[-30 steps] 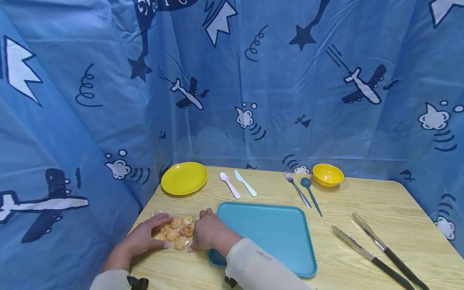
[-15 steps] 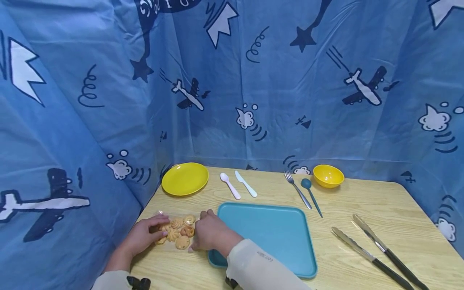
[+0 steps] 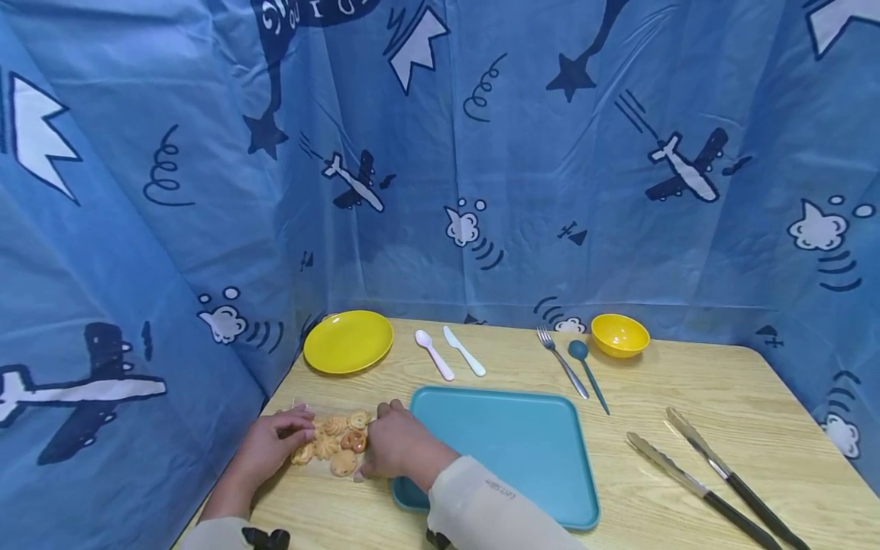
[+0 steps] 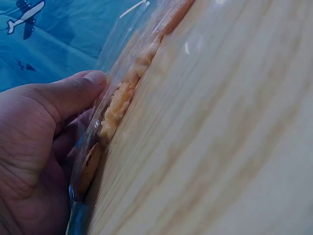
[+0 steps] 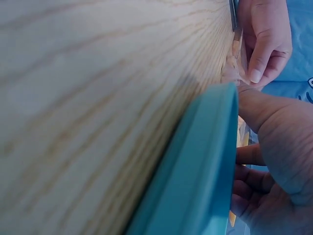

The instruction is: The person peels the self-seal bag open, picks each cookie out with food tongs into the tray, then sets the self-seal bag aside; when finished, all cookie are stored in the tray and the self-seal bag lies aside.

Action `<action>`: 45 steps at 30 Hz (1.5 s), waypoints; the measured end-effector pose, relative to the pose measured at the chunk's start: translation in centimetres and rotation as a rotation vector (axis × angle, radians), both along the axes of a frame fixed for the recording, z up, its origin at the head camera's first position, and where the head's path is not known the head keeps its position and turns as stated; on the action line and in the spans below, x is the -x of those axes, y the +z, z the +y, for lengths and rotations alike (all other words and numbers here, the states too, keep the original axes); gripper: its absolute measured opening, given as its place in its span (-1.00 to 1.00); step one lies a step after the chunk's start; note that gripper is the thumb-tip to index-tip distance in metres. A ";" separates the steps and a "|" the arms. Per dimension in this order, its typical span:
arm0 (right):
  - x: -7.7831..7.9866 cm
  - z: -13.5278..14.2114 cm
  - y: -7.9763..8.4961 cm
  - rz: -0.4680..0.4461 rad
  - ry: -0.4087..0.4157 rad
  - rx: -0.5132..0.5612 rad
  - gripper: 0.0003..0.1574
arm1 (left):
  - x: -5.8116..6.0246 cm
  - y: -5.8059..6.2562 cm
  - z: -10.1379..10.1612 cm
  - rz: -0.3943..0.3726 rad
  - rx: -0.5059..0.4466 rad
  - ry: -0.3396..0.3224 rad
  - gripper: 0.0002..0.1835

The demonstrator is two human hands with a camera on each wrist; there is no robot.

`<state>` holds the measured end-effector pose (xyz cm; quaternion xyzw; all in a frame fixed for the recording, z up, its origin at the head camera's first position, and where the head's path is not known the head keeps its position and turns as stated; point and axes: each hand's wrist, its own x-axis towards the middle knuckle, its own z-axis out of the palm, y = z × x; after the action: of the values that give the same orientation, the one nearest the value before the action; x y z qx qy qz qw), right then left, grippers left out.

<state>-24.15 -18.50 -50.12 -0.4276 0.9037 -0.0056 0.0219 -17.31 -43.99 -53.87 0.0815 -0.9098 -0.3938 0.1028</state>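
A clear plastic bag of cookies (image 3: 330, 443) lies on the wooden table, with several shaped cookies in it. At its left end my left hand (image 3: 268, 447) pinches the film between thumb and fingers. The left wrist view shows the thumb against the bag (image 4: 117, 105), the other fingers partly hidden behind it. My right hand (image 3: 399, 447) grips the bag's right end, back of the hand up and fingers curled, beside the left rim of a teal tray (image 3: 505, 458). In the right wrist view the tray's rim hides part of the bag and the right fingertips.
Behind the bag stands a yellow plate (image 3: 348, 342). A pink spoon (image 3: 435, 355), a white knife (image 3: 464, 351), a fork (image 3: 562, 363), a teal spoon (image 3: 588, 376) and a yellow bowl (image 3: 620, 336) line the back. Tongs (image 3: 718, 473) lie at right. Blue curtains (image 3: 412, 153) border the table.
My left thumb and fingertips have drawn together over the bag's left end, uncovering more cookies. The right hand stays nearly in place at the other end.
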 end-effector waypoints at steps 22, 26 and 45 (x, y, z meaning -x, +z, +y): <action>0.0 0.0 0.0 0.009 0.006 -0.001 -0.27 | -0.2 -0.3 -0.1 -0.009 0.084 0.010 -0.94; 0.0 0.0 0.1 0.004 0.009 -0.001 -0.27 | -0.4 -0.1 0.0 0.000 0.099 -0.009 -0.83; -0.1 -0.1 -0.1 0.041 0.018 -0.010 -0.33 | -0.5 0.5 0.0 -0.009 0.230 -0.029 -0.91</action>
<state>-24.08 -18.60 -50.23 -0.4358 0.9000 0.0079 0.0054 -16.84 -43.97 -53.39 0.0575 -0.9505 -0.2878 0.1017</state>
